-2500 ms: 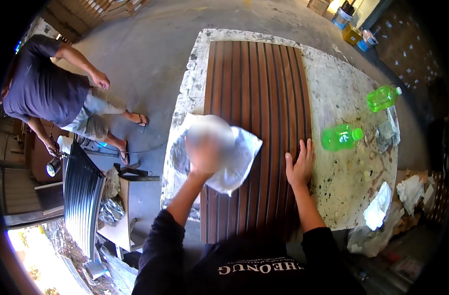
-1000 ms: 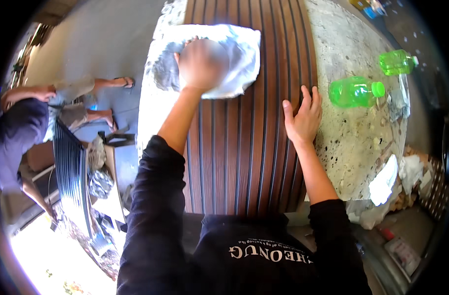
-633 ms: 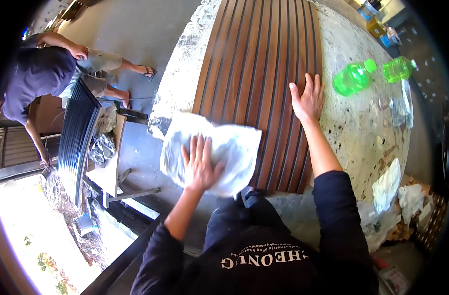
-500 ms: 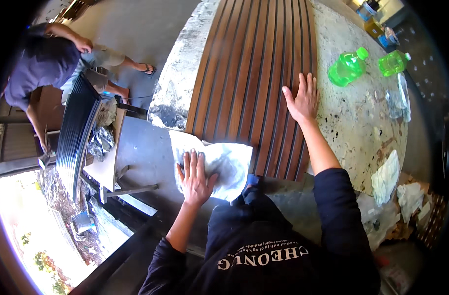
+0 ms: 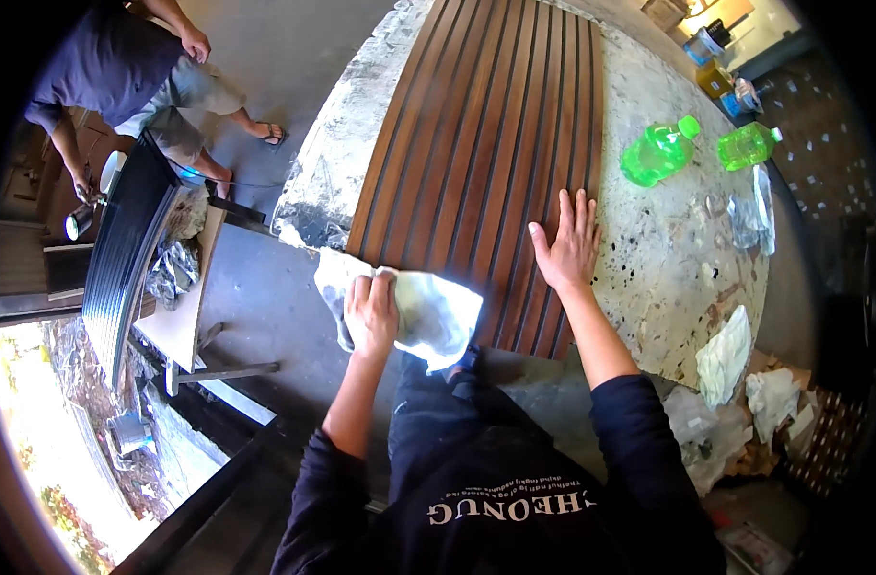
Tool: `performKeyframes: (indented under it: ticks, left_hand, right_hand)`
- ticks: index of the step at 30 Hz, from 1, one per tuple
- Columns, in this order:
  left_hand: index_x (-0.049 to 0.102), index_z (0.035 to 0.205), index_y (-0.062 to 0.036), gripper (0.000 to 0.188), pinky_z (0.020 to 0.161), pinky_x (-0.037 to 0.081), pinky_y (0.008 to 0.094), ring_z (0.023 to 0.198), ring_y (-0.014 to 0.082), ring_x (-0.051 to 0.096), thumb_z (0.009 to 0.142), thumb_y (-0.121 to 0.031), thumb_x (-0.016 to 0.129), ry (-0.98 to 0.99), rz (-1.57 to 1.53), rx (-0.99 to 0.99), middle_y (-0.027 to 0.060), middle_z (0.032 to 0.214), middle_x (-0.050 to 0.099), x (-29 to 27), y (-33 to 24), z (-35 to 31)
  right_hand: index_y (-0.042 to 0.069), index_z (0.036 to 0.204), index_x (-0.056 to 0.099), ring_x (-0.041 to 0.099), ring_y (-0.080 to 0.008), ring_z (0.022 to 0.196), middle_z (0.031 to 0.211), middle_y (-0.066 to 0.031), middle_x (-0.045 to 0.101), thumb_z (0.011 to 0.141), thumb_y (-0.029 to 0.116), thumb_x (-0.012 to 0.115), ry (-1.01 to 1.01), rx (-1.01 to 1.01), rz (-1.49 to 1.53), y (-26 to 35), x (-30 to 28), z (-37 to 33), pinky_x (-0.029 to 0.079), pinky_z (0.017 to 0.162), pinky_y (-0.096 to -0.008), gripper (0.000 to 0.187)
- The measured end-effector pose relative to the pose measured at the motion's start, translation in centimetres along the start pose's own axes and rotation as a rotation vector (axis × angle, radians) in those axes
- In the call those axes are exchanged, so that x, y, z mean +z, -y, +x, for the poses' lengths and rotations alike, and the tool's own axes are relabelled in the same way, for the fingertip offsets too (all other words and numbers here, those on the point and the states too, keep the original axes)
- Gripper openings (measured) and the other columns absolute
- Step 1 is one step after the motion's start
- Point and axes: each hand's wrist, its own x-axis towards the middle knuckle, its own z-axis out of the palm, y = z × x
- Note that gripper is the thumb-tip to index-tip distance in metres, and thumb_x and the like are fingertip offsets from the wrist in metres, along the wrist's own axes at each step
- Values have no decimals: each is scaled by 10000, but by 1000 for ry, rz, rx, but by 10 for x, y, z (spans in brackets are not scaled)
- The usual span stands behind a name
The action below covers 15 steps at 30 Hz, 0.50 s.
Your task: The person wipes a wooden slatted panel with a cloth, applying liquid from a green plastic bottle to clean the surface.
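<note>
A dark brown slatted wooden panel lies on a speckled stone table. My left hand grips a crumpled white cloth at the panel's near left corner, partly hanging over the edge. My right hand rests flat, fingers spread, on the panel's near right edge where it meets the stone.
Two green plastic bottles lie on the table to the right, with crumpled white rags nearer. Another person bends over at the far left beside a black corrugated sheet on a low stand.
My left hand has drawn the cloth from the far part of the panel back to its near edge and now grips it. My right hand stays pressed on the panel.
</note>
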Motion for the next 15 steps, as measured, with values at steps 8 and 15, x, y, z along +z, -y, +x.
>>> performKeyframes:
  ticks: [8,15]
  left_hand:
    - [479,897,-82,117,634,487,460,754,365,622,900,-193,517,109,-2,-32,162,829,625,79,-29,149]
    - [524,947,-60,340,771,441,453,851,358,582,830,-364,624,191,40,202,171,872,593,84,-59,146]
  right_hand:
    - [114,1434,326,187,-373,1408,1506,-180,252,864,533,512,-96,-35,63,0,-2,0,189,1109,-561,732]
    - [127,1416,356,200,-362,1402,1502,-156,255,840,510,538,-93,-12,125,-8,-6,3,223,1099,-559,715]
